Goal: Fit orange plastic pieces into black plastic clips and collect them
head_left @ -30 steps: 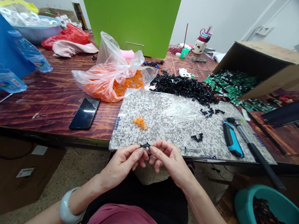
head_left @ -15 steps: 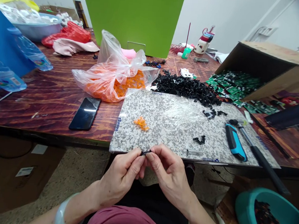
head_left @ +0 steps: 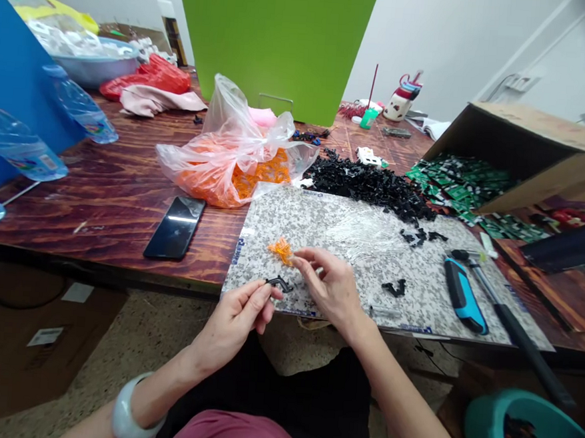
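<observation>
Thumb and fingers of my left hand pinch a small bent black plastic part, which sticks out to the right over the board's front edge. My right hand reaches over the speckled board, its thumb and fingertips closed at the right edge of a little pile of thin orange pieces. Whatever those fingertips hold is too small to make out. Right of this hand lie a few loose black parts and a short clear tube. Fine pale wire-like strands are spread behind it.
A large heap of black parts and a bag of orange pieces stand behind the board. A phone lies left; a blue-black cutter and a hammer lie right. A box spills green boards; a teal tub stands below.
My hands, earlier together on the black part, have come apart. The right hand has moved forward to the orange pile; the left keeps the part. The view has shifted slightly.
</observation>
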Demonstrator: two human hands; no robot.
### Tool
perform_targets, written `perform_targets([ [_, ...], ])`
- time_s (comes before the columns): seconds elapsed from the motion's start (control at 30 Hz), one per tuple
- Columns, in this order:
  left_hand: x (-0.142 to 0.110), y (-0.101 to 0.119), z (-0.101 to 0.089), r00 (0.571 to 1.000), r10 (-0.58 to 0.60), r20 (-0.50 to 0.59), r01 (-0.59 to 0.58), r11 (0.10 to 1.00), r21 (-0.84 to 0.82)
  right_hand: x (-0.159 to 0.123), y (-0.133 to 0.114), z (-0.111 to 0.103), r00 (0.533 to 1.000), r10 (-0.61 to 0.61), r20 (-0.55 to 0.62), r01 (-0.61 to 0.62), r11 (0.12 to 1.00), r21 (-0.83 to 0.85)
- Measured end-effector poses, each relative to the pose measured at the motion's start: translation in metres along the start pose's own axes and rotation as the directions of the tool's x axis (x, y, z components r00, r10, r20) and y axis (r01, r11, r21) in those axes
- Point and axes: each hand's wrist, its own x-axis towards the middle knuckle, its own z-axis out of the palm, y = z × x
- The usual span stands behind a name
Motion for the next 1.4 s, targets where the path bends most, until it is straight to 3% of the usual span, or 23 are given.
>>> perform_targets([
  [0.07,-0.002,0.001,-0.001,0.999,-0.038,-0.013,0.037,0.998,-0.058,0.012,0.006,0.002,0.998,-0.057,-0.014,0.054,0.986,-0.160],
  [0.17,-0.005,0.001,-0.003,0.995,-0.098,-0.018,0.094,0.985,-0.141,0.024,0.011,0.009,0.993,-0.100,0.059,0.114,0.925,-0.362],
  [0.3,-0.006,0.000,-0.006,0.994,-0.109,-0.017,0.104,0.976,-0.191,0.031,0.012,0.018,0.992,-0.084,0.090,0.117,0.872,-0.475],
  [0.5,-0.004,-0.002,-0.008,0.990,-0.142,0.009,0.141,0.965,-0.222,0.033,0.013,0.010,0.995,-0.085,-0.059,0.067,0.964,-0.257],
  [0.63,-0.002,-0.001,-0.006,0.990,-0.141,0.022,0.142,0.963,-0.227,0.031,0.014,-0.002,0.985,-0.012,-0.170,-0.003,0.996,-0.089],
  [0.83,0.001,-0.003,-0.002,0.988,-0.146,0.055,0.154,0.965,-0.213,0.025,0.022,-0.008,0.996,-0.007,-0.084,-0.004,0.991,-0.137],
  [1.0,0.003,-0.002,0.002,0.988,-0.145,0.042,0.151,0.969,-0.195,0.019,0.017,-0.012,0.976,0.052,-0.209,-0.039,0.997,0.067],
  [1.13,0.004,0.001,0.005,0.990,-0.141,0.019,0.142,0.978,-0.156,0.006,0.006,-0.024,0.988,0.105,-0.113,-0.089,0.986,0.138],
  [1.3,0.004,0.001,0.009,0.992,-0.125,0.035,0.129,0.982,-0.137,-0.018,0.010,-0.032,0.984,0.108,0.141,-0.097,0.992,-0.082],
  [1.4,0.004,0.001,0.012,0.991,-0.127,0.045,0.132,0.982,-0.135,-0.026,0.018,-0.031,0.982,0.088,0.167,-0.054,0.979,-0.198],
])
